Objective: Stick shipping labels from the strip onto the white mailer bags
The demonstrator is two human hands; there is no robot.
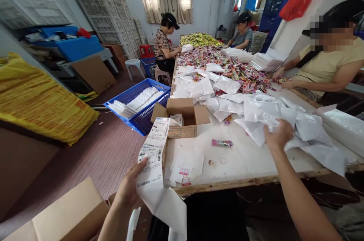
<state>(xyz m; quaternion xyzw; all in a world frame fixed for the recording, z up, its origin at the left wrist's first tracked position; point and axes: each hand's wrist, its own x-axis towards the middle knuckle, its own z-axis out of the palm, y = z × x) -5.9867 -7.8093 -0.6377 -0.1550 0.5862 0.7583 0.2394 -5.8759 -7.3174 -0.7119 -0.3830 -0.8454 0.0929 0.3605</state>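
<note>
My left hand (131, 180) grips a long strip of printed shipping labels (153, 150), thumb on its face. The strip rises to a small open cardboard box (182, 131) at the table's corner, and its blank tail (170, 207) hangs below my hand. My right hand (278, 135) is over the near side of a heap of white plastic mailer bags (258, 110), thumb and fingers apart. Its fingertips are at the bags; contact is hard to make out. Between the hands, a small purple-wrapped packet (222, 143) and white backing paper (186, 165) lie on the table.
A blue basket (142, 119) of white stacks stands left of the table (241, 161). Farther back lie heaps of colourful small packets (204, 57). Three people sit around the table, one near on the right (327, 59). An open carton (65, 214) stands at lower left.
</note>
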